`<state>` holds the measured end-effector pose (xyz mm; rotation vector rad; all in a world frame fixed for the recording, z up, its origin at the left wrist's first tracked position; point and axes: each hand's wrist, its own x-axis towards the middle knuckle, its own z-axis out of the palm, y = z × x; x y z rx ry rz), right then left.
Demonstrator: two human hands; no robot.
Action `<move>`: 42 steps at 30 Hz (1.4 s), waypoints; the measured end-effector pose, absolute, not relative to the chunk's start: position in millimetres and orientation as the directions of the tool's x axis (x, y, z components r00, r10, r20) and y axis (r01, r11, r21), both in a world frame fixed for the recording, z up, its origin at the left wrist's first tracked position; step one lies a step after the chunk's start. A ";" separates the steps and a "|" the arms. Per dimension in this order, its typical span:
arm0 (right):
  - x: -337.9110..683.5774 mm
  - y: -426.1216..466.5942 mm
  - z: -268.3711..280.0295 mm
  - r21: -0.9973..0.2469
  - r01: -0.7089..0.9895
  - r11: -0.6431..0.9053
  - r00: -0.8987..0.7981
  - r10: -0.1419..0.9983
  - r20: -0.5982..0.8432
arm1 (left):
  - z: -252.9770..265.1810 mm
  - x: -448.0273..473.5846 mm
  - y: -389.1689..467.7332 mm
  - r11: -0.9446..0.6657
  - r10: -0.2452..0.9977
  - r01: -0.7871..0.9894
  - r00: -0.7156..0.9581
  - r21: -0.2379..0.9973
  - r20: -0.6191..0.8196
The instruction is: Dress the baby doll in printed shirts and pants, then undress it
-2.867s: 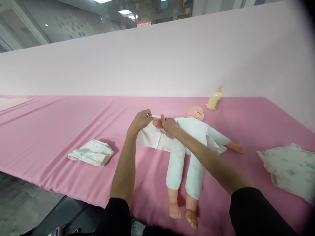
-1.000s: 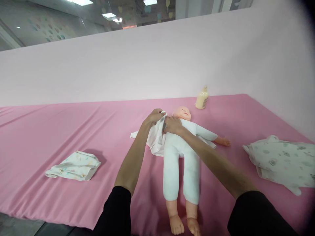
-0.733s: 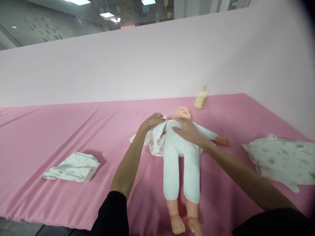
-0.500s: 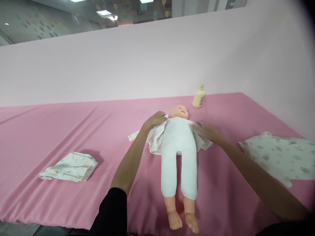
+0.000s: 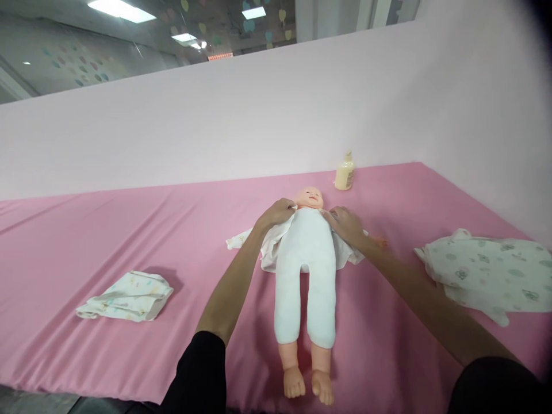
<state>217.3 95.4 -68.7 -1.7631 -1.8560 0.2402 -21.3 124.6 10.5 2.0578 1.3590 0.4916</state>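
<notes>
A baby doll (image 5: 305, 247) with a white cloth body lies on its back, feet toward me. Its arms are in the sleeves of a small white baby shirt (image 5: 271, 253), which is spread open beneath it. At the doll's shoulder on the left, my left hand (image 5: 278, 213) is closed on the shirt's front edge. My right hand (image 5: 345, 223) is at the other shoulder, its fingers closed around the shirt's edge near the neck. The doll's hand (image 5: 381, 242) shows past my right wrist.
A pink sheet (image 5: 194, 230) covers the table. Folded patterned cloth (image 5: 129, 296) lies at the left, and a patterned baby garment (image 5: 491, 273) at the right. Behind the doll's head stands a pump bottle (image 5: 345, 172), near the white wall (image 5: 241, 126).
My right hand has moved inward and up to the doll's neck, bringing the shirt's edge with it. My left hand stays at the other shoulder. The view has shifted slightly.
</notes>
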 end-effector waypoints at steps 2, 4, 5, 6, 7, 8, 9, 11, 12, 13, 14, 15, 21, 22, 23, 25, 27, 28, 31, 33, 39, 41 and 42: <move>215.6 96.5 -68.1 -0.478 0.868 0.133 0.011 0.958 0.288 | 11.7 -18.3 123.9 -0.347 0.896 0.686 0.445 0.639 0.009; 214.5 97.5 -67.1 -0.464 0.874 0.144 0.003 0.954 0.301 | 12.7 -15.5 122.1 -0.378 0.888 0.695 0.459 0.611 0.029; 214.1 98.1 -67.0 -0.457 0.877 0.149 -0.002 0.951 0.308 | 13.2 -14.1 120.8 -0.386 0.889 0.705 0.457 0.595 0.034; 213.9 98.8 -67.3 -0.450 0.880 0.153 -0.004 0.949 0.315 | 13.9 -12.6 119.1 -0.387 0.892 0.720 0.450 0.577 0.037; 213.9 99.4 -67.8 -0.445 0.882 0.156 -0.007 0.947 0.320 | 14.7 -10.8 117.3 -0.383 0.898 0.740 0.439 0.553 0.035; 214.0 99.9 -68.6 -0.443 0.883 0.155 -0.005 0.947 0.321 | 15.5 -8.7 115.4 -0.377 0.905 0.767 0.425 0.520 0.029; 214.4 100.2 -69.3 -0.444 0.883 0.153 -0.005 0.948 0.319 | 16.5 -6.2 113.3 -0.367 0.912 0.798 0.409 0.477 0.018; 215.4 99.9 -70.2 -0.447 0.881 0.151 -0.006 0.951 0.309 | 18.8 0.0 109.1 -0.343 0.927 0.856 0.375 0.386 -0.008; 215.9 99.4 -70.2 -0.449 0.881 0.151 -0.011 0.954 0.300 | 20.2 3.4 106.6 -0.331 0.933 0.877 0.359 0.348 -0.019; 216.5 98.7 -69.9 -0.451 0.880 0.147 -0.013 0.958 0.288 | 22.1 6.9 103.6 -0.318 0.938 0.891 0.345 0.324 -0.027; 217.0 97.8 -69.3 -0.454 0.880 0.142 -0.014 0.962 0.274 | 24.4 10.3 99.9 -0.309 0.942 0.900 0.335 0.306 -0.033; 217.4 96.9 -68.6 -0.458 0.879 0.133 -0.011 0.965 0.260 | 27.5 13.4 95.2 -0.306 0.943 0.908 0.331 0.286 -0.040; 221.1 89.2 -64.5 -0.485 0.867 0.111 -0.016 0.981 0.196 | 57.7 24.5 48.3 -0.340 0.936 0.940 0.341 0.031 -0.091; 222.6 87.3 -64.0 -0.489 0.866 0.107 -0.019 0.983 0.180 | 62.8 25.8 40.1 -0.365 0.927 0.931 0.365 0.020 -0.089; 224.5 85.2 -63.5 -0.493 0.864 0.101 -0.021 0.986 0.165 | 67.2 27.0 32.8 -0.395 0.915 0.918 0.395 0.024 -0.084; 230.6 80.5 -62.4 -0.499 0.862 0.090 -0.026 0.991 0.133 | 73.7 29.4 22.8 -0.461 0.881 0.882 0.468 0.097 -0.070; 240.3 75.7 -61.3 -0.488 0.869 0.079 -0.039 0.995 0.092 | 76.6 31.7 20.2 -0.512 0.843 0.828 0.535 0.229 -0.051; 246.7 73.5 -60.9 -0.470 0.880 0.072 -0.045 0.997 0.068 | 76.4 32.8 21.8 -0.528 0.827 0.798 0.561 0.292 -0.037; 269.8 69.0 -62.6 -0.399 0.914 0.067 -0.081 0.997 -0.019 | 68.1 38.1 36.1 -0.566 0.795 0.728 0.606 0.386 0.024; 285.3 67.7 -66.3 -0.370 0.923 0.106 -0.138 0.988 -0.062 | 56.9 45.6 50.0 -0.603 0.772 0.701 0.633 0.381 0.055; 308.1 64.9 -71.9 -0.367 0.914 0.172 -0.181 0.983 0.012 | 17.0 90.2 87.1 -0.764 0.625 0.615 0.780 0.193 -0.013; 307.5 63.2 -64.5 -0.362 0.913 0.187 -0.173 0.982 0.070 | 5.7 105.0 97.6 -0.783 0.607 0.611 0.791 0.118 -0.075; 306.3 62.4 -59.2 -0.343 0.919 0.192 -0.169 0.981 0.097 | 0.5 110.9 102.8 -0.783 0.608 0.616 0.788 0.090 -0.099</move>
